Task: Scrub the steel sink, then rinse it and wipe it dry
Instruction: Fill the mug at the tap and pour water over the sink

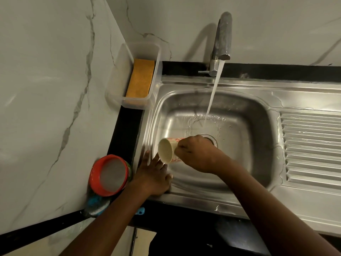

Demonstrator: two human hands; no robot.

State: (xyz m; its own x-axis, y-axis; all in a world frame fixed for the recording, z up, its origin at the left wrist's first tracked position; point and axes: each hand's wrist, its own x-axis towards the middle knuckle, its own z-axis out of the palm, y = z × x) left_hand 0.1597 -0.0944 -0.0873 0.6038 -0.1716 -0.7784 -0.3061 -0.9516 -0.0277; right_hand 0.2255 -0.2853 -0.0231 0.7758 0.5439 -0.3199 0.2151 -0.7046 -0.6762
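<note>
The steel sink (249, 126) fills the middle of the head view, its basin wet. Water runs from the steel tap (222, 39) into the basin near the drain (212, 139). My right hand (199, 154) grips a cream cup with a red pattern (168, 150), tipped on its side with its mouth facing left, over the basin's left part. My left hand (155, 174) lies flat with straight fingers on the sink's front-left rim and inner wall, just below the cup.
A clear plastic tub (120, 85) holding an orange sponge (141, 80) stands at the sink's back-left corner. A red-rimmed bowl (108, 174) sits on the black counter (125, 130) left of my left hand, a blue scrubber (96, 202) beneath it. The ribbed drainboard (311, 148) lies right.
</note>
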